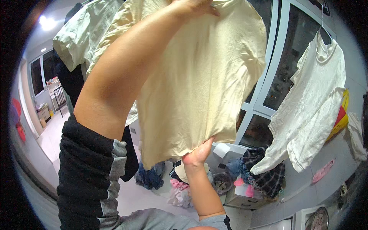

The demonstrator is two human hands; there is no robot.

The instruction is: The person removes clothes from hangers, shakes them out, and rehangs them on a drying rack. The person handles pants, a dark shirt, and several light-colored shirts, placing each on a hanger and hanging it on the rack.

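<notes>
A cream short-sleeved shirt [189,86] hangs spread out before me, its upper edge cut off by the top of the view. My right hand [198,153] grips the bottom hem, and creases run upward from that point. High up, my left hand [195,5] is against the upper part of the shirt. It is partly cut off by the view's edge, so its grip is unclear. My left forearm crosses in front of the fabric.
A white shirt [312,100] hangs from a hanger [322,21] on the right, beside glazed window frames [263,95]. Another pale garment [86,31] hangs at left. Below are a drawer cabinet [244,198], dark plaid cloth [267,172], a mesh basket [221,184] and heaped clothes [179,192].
</notes>
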